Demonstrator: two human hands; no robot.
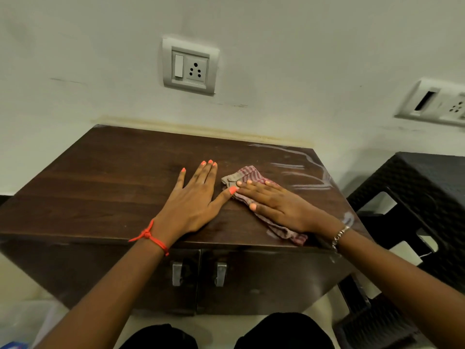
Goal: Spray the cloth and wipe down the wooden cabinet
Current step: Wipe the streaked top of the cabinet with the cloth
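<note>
The left hand [191, 200] lies flat on the top of the wooden cabinet [100, 185], palm down, fingers straight and a little spread, holding nothing. Its thumb stretches toward the right hand [279, 205], and the thumb tip meets the edge of the cloth [245, 173], just beside the right fingertips. The right hand is also flat and palm down, fingers straight and close together, pressing the cloth onto the wood. The cloth is a striped red and beige rag, crumpled, showing beyond the right fingertips and again under the right wrist near the cabinet's front edge.

Pale wet streaks [302, 170] mark the wood beyond and to the outer side of the right hand. An orange thread [151, 236] circles the left wrist and a metal bracelet [339, 235] the right. Below the hands, two metal handles [177, 273] sit on the cabinet doors. On the wall beyond the left hand is a switch and socket plate [190, 66]. A black woven stool [422, 182] stands past the right arm.
</note>
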